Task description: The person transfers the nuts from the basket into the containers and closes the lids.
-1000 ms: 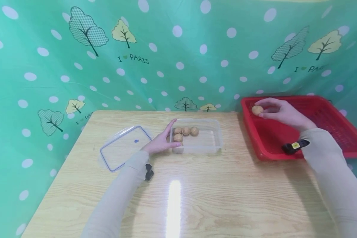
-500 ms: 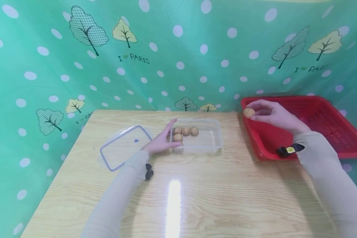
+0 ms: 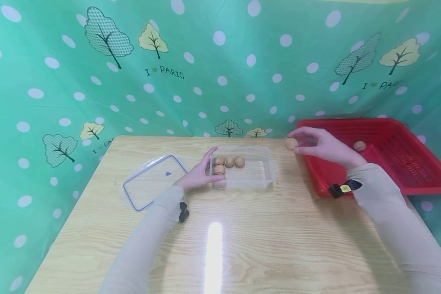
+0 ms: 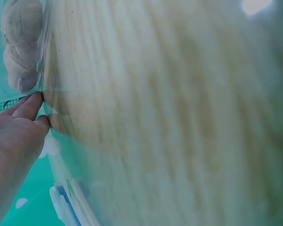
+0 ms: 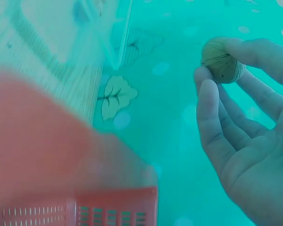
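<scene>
Right hand (image 3: 323,147) pinches round tan walnut (image 3: 291,143) at fingertips; flat-fingered left hand (image 3: 200,175) steadies clear rectangular plastic container (image 3: 266,169).

Both arms: long beige sleeves to wrists. Left wrist (image 3: 183,212): black strap-mounted device. Right wrist (image 3: 343,188): black strap, yellow marking. Hands bare.
</scene>
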Demonstrator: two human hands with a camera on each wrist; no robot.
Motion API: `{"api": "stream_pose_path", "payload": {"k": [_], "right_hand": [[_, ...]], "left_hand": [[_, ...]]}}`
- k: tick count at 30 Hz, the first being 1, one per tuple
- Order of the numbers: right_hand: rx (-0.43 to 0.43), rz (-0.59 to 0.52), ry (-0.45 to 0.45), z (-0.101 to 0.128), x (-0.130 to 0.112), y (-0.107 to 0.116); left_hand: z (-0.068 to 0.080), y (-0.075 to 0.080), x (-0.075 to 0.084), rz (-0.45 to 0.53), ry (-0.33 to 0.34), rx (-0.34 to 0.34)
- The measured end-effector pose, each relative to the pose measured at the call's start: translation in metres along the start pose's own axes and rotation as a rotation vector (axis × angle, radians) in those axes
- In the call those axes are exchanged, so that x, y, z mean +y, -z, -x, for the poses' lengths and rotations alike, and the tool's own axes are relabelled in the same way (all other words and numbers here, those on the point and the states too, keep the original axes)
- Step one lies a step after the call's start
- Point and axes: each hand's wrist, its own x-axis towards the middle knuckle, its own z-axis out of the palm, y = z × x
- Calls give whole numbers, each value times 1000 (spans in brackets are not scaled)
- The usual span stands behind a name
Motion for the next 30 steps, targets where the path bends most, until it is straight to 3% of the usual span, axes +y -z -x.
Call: {"api": "stream_pose_path", "payload": {"k": [10, 17, 24, 30], "right_hand": [[-56, -51, 82, -11, -7, -23], [-132, -110, 124, -21, -8, -45], [-140, -155, 226, -35, -8, -69], [-180, -198, 235, -46, -8, -92]], "left_hand": [[1, 2, 7, -44, 19, -12], [1, 2, 10, -89, -13, -23], [2, 3, 14, -108, -17, -32], [3, 4, 19, -104, -23, -59]]}}
